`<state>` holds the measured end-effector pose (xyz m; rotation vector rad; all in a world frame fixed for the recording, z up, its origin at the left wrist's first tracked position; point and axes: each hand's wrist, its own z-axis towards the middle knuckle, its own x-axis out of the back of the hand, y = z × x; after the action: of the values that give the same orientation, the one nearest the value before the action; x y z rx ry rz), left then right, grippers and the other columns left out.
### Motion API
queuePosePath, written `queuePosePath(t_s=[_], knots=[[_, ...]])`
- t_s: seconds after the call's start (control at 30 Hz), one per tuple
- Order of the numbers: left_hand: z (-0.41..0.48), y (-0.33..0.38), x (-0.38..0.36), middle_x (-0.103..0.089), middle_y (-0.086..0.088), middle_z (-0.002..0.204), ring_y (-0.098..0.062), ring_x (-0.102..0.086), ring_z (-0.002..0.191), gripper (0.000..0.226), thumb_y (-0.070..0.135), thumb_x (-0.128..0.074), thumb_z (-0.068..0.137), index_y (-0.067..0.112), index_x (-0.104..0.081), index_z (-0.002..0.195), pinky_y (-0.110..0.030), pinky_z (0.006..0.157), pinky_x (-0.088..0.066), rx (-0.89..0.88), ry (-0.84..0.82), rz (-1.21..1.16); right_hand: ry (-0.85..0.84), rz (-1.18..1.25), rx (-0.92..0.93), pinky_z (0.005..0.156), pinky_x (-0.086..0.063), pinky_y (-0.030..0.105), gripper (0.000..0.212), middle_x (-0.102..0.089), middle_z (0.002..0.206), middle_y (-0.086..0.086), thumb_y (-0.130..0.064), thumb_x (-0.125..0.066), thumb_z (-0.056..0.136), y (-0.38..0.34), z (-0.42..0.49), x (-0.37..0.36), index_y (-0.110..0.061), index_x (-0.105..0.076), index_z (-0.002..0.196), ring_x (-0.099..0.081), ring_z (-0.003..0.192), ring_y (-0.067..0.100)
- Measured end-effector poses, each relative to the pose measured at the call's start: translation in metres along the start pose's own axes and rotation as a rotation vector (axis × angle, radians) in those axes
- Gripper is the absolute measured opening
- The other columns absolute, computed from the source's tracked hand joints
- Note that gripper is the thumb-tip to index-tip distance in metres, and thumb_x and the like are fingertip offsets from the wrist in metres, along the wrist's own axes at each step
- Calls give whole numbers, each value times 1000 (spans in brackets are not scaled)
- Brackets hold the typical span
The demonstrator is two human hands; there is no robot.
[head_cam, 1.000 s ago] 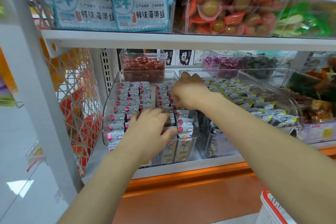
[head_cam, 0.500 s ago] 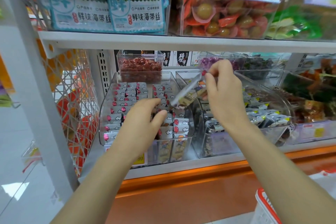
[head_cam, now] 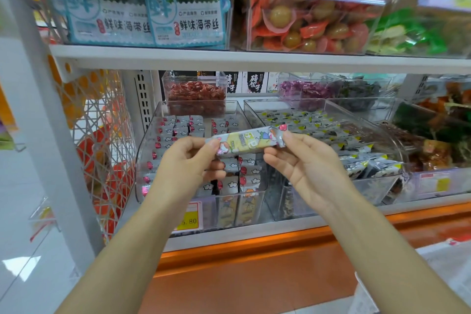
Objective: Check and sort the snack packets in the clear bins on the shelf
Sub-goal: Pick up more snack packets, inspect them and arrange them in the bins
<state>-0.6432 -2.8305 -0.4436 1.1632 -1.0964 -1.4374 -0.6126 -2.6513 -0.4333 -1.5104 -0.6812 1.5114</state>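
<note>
Head camera looked down along two bare forearms that reached in from the bottom edge toward a shop shelf. Below them ran the orange base point(head_cam: 254, 275) of the unit, topped by a pale shelf edge point(head_cam: 254, 232).

The left hand point(head_cam: 188, 160) pinched one end of a long snack packet point(head_cam: 247, 141) between thumb and curled fingers. The right hand point(head_cam: 303, 163) pinched the other end in the same way, palm turned partly up. The packet was silver at the ends and yellow in the middle with a cartoon print. It lay nearly level between the hands, its right end a little higher, and it was held in the air in front of the left clear bin point(head_cam: 142, 160), touching nothing else.

That bin held rows of small packets point(head_cam: 178, 130), silver with red dots and cloud shapes, standing on end. A yellow price tag point(head_cam: 188, 218) was fixed to its front. Just beside it on the right stood a second clear bin point(head_cam: 397, 150), filled with grey and black packets point(head_cam: 318, 122) marked with yellow corners.

Behind the left bin sat a smaller clear box of red sweets point(head_cam: 196, 95), and behind the right bin a box of purple sweets point(head_cam: 305, 89). To the left, a white post point(head_cam: 38, 84) carried a white wire basket point(head_cam: 102, 135).

Farther up, a white shelf board point(head_cam: 254, 58) bore bins of seaweed packs point(head_cam: 186, 7) with blue and white labels. Beside them was a bin of orange packs point(head_cam: 305, 15) with round brownish pieces inside.
</note>
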Motion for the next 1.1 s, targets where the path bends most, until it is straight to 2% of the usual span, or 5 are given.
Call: queuePosePath(t_s=[0.17, 0.53, 0.77, 0.9, 1.1], knots=[[1, 1, 2, -62, 1, 59, -8, -59, 53, 18, 19, -57, 90, 4, -61, 100, -16, 53, -52, 63, -15, -117, -28, 34, -57, 57, -56, 22, 11, -72, 72, 11, -2, -51, 91, 2, -1, 2, 4, -59, 87, -71, 67, 19], [-2, 4, 4, -64, -8, 90, -13, -67, 70, 13, 15, -63, 87, 10, -59, 98, -22, 64, -55, -46, -45, -37, 50, -329, 135, 67, -59, 37, 16, -63, 84, 12, -18, -58, 92, 6, -4, 0, -7, -57, 81, -70, 77, 25], [-3, 1, 4, -65, -4, 93, -12, -71, 73, 12, 14, -61, 88, 19, -57, 99, -20, 65, -56, -108, -49, 109, 8, -386, 161, 68, -58, 28, 19, -65, 100, 12, 6, -53, 90, 6, -2, 1, -9, -63, 95, -69, 88, 18], [-6, 3, 6, -59, 7, 107, -4, -68, 83, 26, 18, -60, 89, 37, -57, 107, -18, 72, -55, -149, -136, 219, -2, -421, 176, 66, -57, 26, 9, -68, 93, 13, -2, -61, 87, 5, -3, 3, -7, -68, 91, -70, 82, 15], [-11, 10, 2, -68, 8, 93, 0, -67, 72, 24, 21, -61, 88, 37, -62, 105, -5, 54, -44, -175, -163, 363, 68, -470, 257, 57, -57, 26, 19, -68, 69, -1, -7, -65, 85, 4, -4, 3, -12, -66, 67, -68, 68, 12]])
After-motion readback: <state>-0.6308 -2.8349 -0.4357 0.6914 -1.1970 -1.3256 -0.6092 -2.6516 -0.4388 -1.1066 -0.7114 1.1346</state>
